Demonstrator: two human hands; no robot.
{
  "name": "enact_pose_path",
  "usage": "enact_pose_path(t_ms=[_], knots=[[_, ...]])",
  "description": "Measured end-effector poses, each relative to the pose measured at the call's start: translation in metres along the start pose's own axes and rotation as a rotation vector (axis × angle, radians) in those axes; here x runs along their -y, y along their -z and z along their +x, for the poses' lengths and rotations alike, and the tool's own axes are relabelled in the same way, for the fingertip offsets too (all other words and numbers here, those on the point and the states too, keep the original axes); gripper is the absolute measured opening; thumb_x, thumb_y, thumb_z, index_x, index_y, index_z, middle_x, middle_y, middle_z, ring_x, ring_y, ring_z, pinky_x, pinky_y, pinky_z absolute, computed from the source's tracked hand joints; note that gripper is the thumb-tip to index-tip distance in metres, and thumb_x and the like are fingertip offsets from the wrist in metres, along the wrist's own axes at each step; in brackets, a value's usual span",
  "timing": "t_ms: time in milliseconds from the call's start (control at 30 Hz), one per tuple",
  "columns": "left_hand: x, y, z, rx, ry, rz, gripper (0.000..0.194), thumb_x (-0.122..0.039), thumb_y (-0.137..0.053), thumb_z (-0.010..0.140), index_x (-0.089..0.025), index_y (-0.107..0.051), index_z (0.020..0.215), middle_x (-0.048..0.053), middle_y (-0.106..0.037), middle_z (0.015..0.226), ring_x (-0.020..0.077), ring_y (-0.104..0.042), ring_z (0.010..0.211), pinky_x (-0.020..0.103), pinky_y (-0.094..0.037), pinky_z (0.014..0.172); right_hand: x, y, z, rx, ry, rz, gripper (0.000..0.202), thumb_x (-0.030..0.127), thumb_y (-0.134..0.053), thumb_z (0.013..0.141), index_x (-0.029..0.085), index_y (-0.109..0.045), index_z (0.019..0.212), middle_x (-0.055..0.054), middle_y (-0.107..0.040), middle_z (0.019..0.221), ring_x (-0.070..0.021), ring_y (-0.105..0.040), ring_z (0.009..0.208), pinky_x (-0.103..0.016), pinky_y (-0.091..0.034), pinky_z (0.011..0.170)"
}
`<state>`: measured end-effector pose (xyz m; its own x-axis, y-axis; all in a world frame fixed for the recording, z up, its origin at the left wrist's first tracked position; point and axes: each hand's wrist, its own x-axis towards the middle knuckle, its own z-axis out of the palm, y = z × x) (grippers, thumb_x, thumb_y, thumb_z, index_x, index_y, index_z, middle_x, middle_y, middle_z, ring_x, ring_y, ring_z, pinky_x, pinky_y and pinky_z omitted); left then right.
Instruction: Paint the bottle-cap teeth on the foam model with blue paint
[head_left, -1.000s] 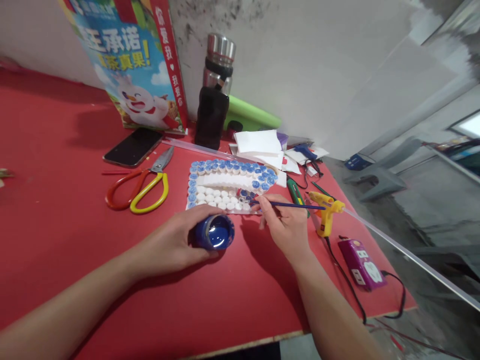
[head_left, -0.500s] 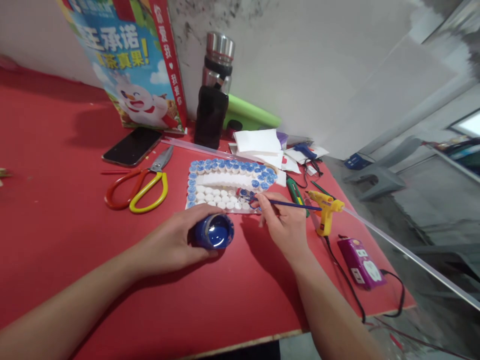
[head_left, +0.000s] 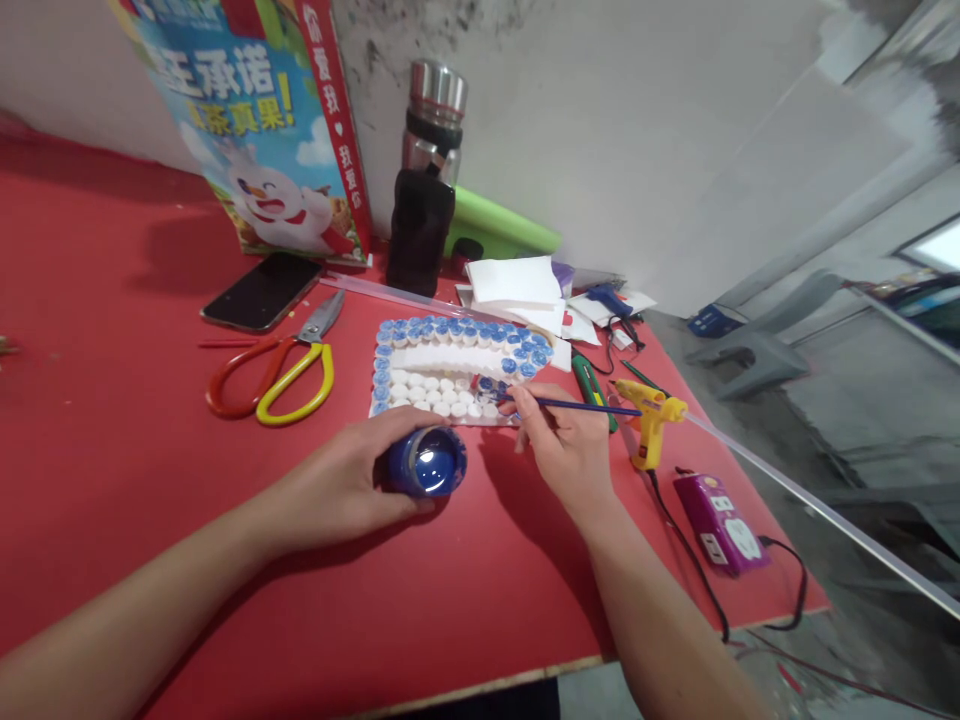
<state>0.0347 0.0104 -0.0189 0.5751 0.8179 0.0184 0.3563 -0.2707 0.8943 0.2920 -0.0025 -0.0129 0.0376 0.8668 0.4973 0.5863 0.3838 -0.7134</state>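
Observation:
My left hand (head_left: 360, 470) is wrapped round a jar of blue paint (head_left: 429, 462), tilted so that its open mouth faces me. Between the fingers of my right hand (head_left: 566, 440) is a paintbrush (head_left: 577, 405) with a dark blue handle, its tip down at a white craft piece (head_left: 442, 362). Rows of small round white pieces cover this craft piece. Those along its far edge, left edge and right end are blue on top, while many in the near middle are white. My fingers partly hide its near right corner.
Red-and-yellow scissors (head_left: 292, 370) and a phone (head_left: 262, 290) lie to the left. Behind stand a printed bag (head_left: 262, 150) and a steel flask (head_left: 435, 110). On the right are a green cutter (head_left: 592, 390), a yellow glue gun (head_left: 651, 420) and a purple power box (head_left: 721, 522) with cords.
The view has shifted very slightly. Both hands keep their holds, and the brush tip stays at nearly the same spot on the craft piece.

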Motion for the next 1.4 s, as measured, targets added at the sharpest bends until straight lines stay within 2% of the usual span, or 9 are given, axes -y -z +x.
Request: enact_pose_path(t_ms=[133, 333, 767, 1000, 1200, 1400], knots=[[0.0001, 0.0001, 0.0, 0.001, -0.006, -0.001, 0.05, -0.037, -0.085, 0.082, -0.028, -0.067, 0.128, 0.004, -0.078, 0.12, 0.027, -0.076, 0.106, 0.035, -0.061, 0.092, 0.003, 0.0002, 0.0002, 0.013, -0.017, 0.0, 0.029, 0.041, -0.06, 0.107, 0.019, -0.075, 0.096, -0.003, -0.081, 0.077, -0.0109, -0.065, 0.043, -0.025, -0.053, 0.049], [-0.0009, -0.0002, 0.0001, -0.003, -0.012, 0.006, 0.047, -0.037, -0.085, 0.083, -0.028, -0.068, 0.126, 0.004, -0.078, 0.12, 0.0265, -0.076, 0.105, 0.034, -0.061, 0.09, 0.0023, -0.0001, -0.0011, 0.01, -0.008, 0.002, 0.027, 0.04, -0.06, 0.107, 0.019, -0.075, 0.098, -0.004, -0.082, 0.081, -0.011, -0.066, 0.046, -0.025, -0.053, 0.05], [0.0003, 0.0, -0.0002, 0.007, -0.003, -0.008, 0.049, -0.036, -0.085, 0.083, -0.028, -0.067, 0.128, 0.004, -0.077, 0.12, 0.0272, -0.076, 0.106, 0.035, -0.061, 0.091, 0.0008, 0.0011, -0.0002, 0.011, 0.001, 0.0, 0.026, 0.037, -0.06, 0.107, 0.018, -0.074, 0.095, -0.003, -0.079, 0.075, -0.0105, -0.063, 0.044, -0.026, -0.053, 0.051], [0.0005, -0.0007, -0.0002, 0.01, 0.005, -0.023, 0.05, -0.037, -0.085, 0.083, -0.026, -0.067, 0.128, 0.006, -0.078, 0.12, 0.0285, -0.076, 0.106, 0.035, -0.062, 0.088, 0.0046, 0.0056, -0.0004, -0.057, 0.044, -0.104, 0.026, 0.037, -0.06, 0.106, 0.02, -0.075, 0.094, -0.003, -0.079, 0.075, -0.0147, -0.072, 0.056, -0.028, -0.055, 0.056], [0.0024, -0.0004, -0.0004, 0.01, -0.006, -0.029, 0.049, -0.035, -0.086, 0.083, -0.03, -0.067, 0.127, 0.002, -0.077, 0.121, 0.0263, -0.075, 0.107, 0.034, -0.06, 0.09, 0.0025, 0.0034, -0.0013, 0.014, 0.05, -0.113, 0.024, 0.036, -0.059, 0.107, 0.022, -0.077, 0.101, -0.004, -0.081, 0.084, -0.016, -0.074, 0.062, -0.03, -0.057, 0.061], [0.0016, -0.0005, -0.0009, 0.016, -0.005, -0.037, 0.049, -0.035, -0.086, 0.084, -0.03, -0.066, 0.128, 0.002, -0.076, 0.121, 0.0258, -0.075, 0.107, 0.034, -0.06, 0.091, 0.0001, 0.0046, 0.0007, 0.012, 0.042, -0.131, 0.025, 0.036, -0.06, 0.107, 0.02, -0.076, 0.097, -0.004, -0.082, 0.081, -0.0143, -0.071, 0.055, -0.028, -0.054, 0.057]])
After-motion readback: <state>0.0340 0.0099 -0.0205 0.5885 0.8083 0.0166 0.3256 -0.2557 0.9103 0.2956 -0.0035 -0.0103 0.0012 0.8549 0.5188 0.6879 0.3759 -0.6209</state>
